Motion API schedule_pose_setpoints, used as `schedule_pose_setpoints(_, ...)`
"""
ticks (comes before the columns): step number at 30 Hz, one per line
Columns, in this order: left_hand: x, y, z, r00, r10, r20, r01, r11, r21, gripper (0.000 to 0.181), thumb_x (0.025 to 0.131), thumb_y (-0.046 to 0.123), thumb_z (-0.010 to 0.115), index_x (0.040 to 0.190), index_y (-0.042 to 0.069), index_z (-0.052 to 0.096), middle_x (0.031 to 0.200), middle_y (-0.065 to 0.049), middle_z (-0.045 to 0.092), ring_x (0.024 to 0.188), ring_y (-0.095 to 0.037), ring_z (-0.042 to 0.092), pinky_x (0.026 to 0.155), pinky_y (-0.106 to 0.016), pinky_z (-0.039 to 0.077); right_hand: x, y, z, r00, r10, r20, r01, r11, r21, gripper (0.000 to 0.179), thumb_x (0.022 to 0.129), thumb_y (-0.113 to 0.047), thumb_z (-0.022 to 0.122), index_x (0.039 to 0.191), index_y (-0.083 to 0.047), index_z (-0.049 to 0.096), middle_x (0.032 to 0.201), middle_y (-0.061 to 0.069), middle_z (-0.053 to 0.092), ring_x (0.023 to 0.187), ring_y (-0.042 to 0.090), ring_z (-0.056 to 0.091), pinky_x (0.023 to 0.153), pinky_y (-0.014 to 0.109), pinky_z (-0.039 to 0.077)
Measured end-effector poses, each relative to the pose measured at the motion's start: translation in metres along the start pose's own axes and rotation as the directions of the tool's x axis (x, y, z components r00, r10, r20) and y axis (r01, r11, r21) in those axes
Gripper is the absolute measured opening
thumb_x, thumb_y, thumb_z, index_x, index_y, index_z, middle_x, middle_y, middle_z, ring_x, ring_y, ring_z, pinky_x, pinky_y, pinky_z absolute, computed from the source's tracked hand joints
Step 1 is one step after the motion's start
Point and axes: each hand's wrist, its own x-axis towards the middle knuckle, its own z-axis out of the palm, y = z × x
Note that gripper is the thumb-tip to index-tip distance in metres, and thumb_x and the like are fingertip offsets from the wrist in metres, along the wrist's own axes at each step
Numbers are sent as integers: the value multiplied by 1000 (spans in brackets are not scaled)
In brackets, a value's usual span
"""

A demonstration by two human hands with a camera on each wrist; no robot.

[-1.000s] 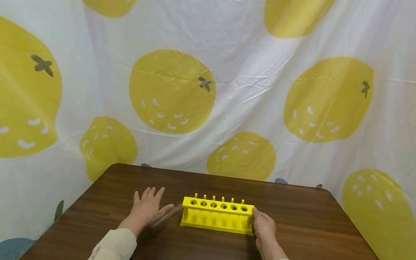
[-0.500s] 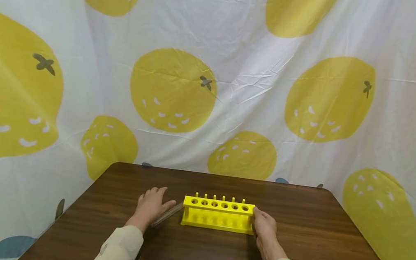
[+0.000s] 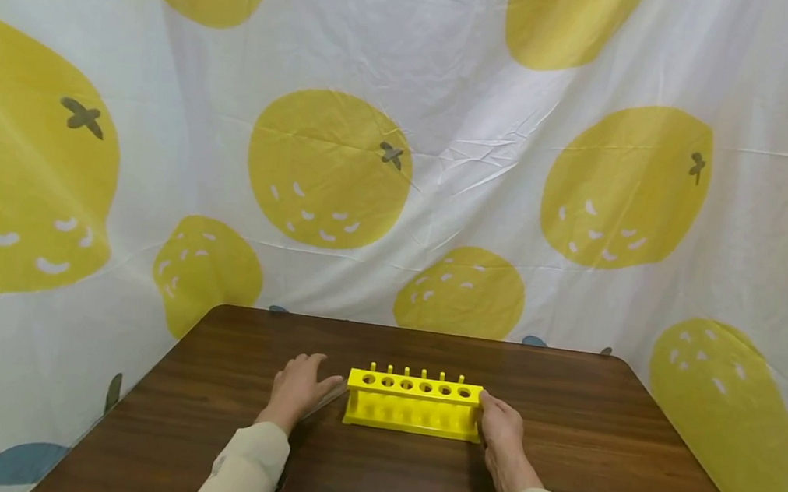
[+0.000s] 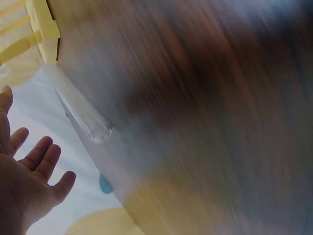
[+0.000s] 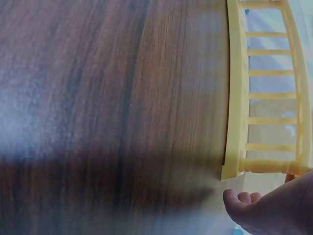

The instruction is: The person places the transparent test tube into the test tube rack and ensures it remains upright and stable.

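Note:
A yellow test tube rack (image 3: 415,393) stands upright on the table, with a row of holes and pegs behind them. My right hand (image 3: 503,431) holds its right end; in the right wrist view, fingers (image 5: 239,201) lie beside the end post. To the left of the rack, a clear glass test tube (image 4: 85,110) lies slanted on the table, its rounded end toward me. My left hand (image 3: 296,386) is over the tube in the head view and covers part of it. In the left wrist view its fingers are spread and hold nothing, apart from the tube.
The dark wood-grain table (image 3: 593,466) has rounded back corners. A white cloth (image 3: 464,166) printed with yellow lemons hangs right behind it and along both sides.
My left hand has moved right toward the rack, its fingers less spread in the head view, covering more of the test tube. My right hand and the rack have stayed in place.

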Motion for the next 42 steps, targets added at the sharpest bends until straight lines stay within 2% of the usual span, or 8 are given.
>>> schedule_pose_setpoints(6,1,1,4,1000,-23,-19,23,999,-41,55,93,38,70,135,5,57,129,-21,56,120,-41,50,97,-60,39,-1,-1,1,1000,-7,-7,7,1000,3,59,104,-28,47,140,17,41,148,35,32,138,48,26,113,57,23)
schedule_pose_setpoints(23,0,-1,10,999,-47,-8,47,998,-38,44,90,34,74,123,6,65,119,-19,59,112,-40,53,91,-57,43,-1,1,3,999,-30,-33,30,1000,7,57,104,-28,48,137,18,44,144,36,36,134,47,32,111,56,28)
schedule_pose_setpoints(26,0,-1,12,999,-46,-8,46,998,-35,44,90,35,74,122,6,66,119,-19,60,112,-41,54,90,-58,42,-1,1,3,999,-36,-40,36,999,6,57,104,-28,48,137,18,44,144,36,37,134,47,32,111,56,27)
schedule_pose_setpoints(33,2,-3,20,999,-50,3,50,999,-6,44,89,37,75,120,7,68,115,-16,61,111,-39,53,89,-57,41,-1,3,4,997,-44,-67,44,999,9,54,103,-27,49,134,18,48,139,35,43,125,42,40,103,52,36)
schedule_pose_setpoints(42,5,-2,23,997,-75,21,74,997,31,42,90,35,74,119,7,68,112,-14,61,108,-36,53,89,-55,41,-1,3,5,997,-45,-64,45,999,6,56,103,-28,49,136,18,46,139,36,42,125,42,40,104,52,36)
